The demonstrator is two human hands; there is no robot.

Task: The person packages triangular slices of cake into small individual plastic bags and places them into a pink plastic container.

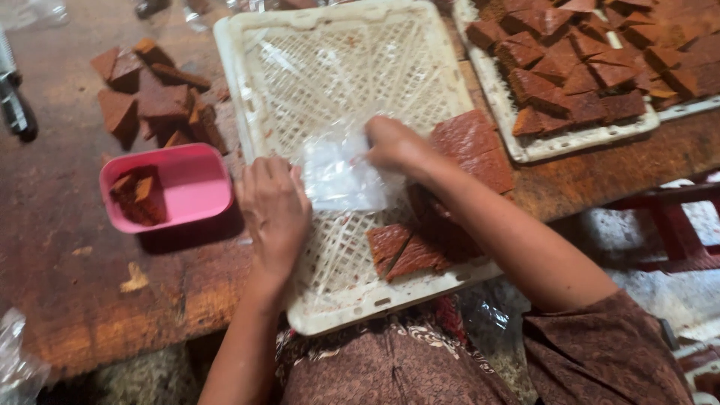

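A clear plastic bag lies on a white latticed plastic tray. My left hand grips the bag's left edge. My right hand pinches its upper right edge. Flat reddish-brown slabs rest on the tray just right of my right hand. More brown slabs lie near the tray's front edge, under my right forearm.
A pink tub with brown scraps sits left of the tray. Loose brown chunks lie on the wooden table beyond it. A second white tray heaped with brown squares stands at the back right. The table's front edge runs beside my body.
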